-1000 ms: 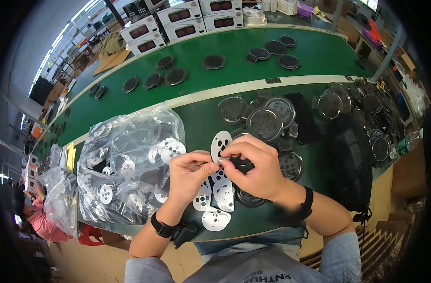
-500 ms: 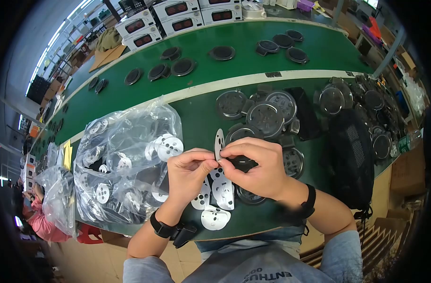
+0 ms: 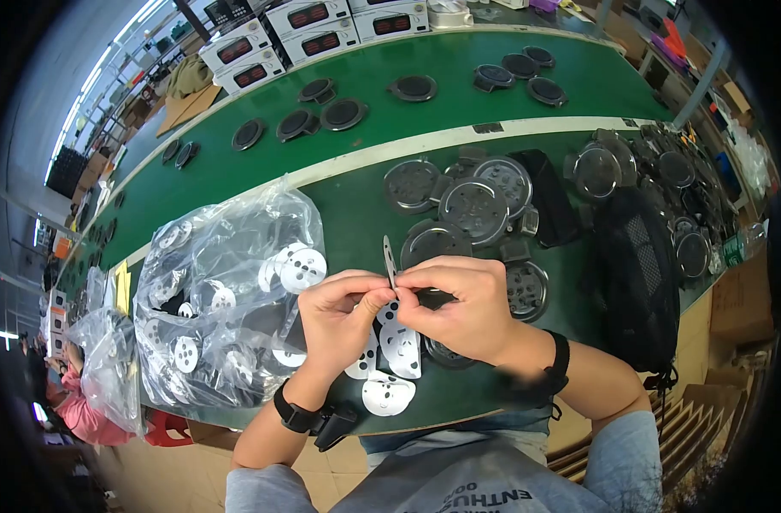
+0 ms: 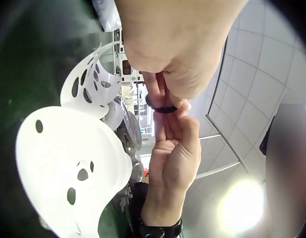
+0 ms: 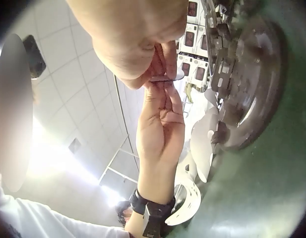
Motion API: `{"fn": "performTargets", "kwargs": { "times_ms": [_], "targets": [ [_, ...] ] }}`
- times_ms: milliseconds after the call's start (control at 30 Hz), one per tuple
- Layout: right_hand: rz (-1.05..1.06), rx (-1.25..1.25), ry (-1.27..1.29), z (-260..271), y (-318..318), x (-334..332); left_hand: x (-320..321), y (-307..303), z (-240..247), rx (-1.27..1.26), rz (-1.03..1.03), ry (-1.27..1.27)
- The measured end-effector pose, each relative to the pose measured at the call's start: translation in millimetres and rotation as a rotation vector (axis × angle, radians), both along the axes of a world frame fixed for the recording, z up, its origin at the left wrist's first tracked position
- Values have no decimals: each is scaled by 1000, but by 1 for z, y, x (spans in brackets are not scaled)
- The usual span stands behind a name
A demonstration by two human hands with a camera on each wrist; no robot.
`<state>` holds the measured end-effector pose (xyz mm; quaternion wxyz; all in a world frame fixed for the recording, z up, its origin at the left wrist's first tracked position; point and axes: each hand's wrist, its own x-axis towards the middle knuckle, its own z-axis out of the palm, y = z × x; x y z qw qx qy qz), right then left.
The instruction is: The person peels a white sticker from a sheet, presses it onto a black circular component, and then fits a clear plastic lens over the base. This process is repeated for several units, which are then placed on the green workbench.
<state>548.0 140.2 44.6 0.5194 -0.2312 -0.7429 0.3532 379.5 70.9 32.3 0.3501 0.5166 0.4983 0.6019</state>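
Note:
In the head view, a thin disc with holes (image 3: pixel 389 256) stands almost edge-on between both hands. The left hand (image 3: pixel 341 315) pinches its lower edge between thumb and fingers. From the other side, the right hand (image 3: pixel 459 299) pinches the same edge, fingertips close to those of the left. The disc's dark side (image 4: pixel 163 108) shows in the left wrist view, while a pale rim (image 5: pixel 179 70) sticks out past the fingers in the right wrist view. Loose white perforated sheets (image 3: pixel 401 350) lie below the hands, one curled sheet (image 3: pixel 387 395) nearest the table's front edge.
A clear plastic bag (image 3: pixel 237 218) of similar white discs lies at left. Round clear-rimmed housings (image 3: pixel 474 209) are grouped beyond the right hand, beside a black mesh bag (image 3: pixel 643 274). Black round speaker-like parts (image 3: pixel 343 114) sit on the far green bench (image 3: pixel 459 60); boxes (image 3: pixel 322 38) stand behind.
The disc has turned from showing its white, holed face to standing nearly edge-on. Both hands keep their pinch on it, and the head view has shifted slightly.

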Motion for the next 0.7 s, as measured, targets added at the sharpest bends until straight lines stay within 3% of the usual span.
{"fn": "performTargets", "kwargs": {
  "times_ms": [367, 700],
  "targets": [
    [43, -63, 55, 3, 4, 0, 1, 0, 4, 14, -25, -36],
    [-3, 4, -28, 2, 3, 2, 5, -1, 6, 40, -7, 132]
  ]
}}
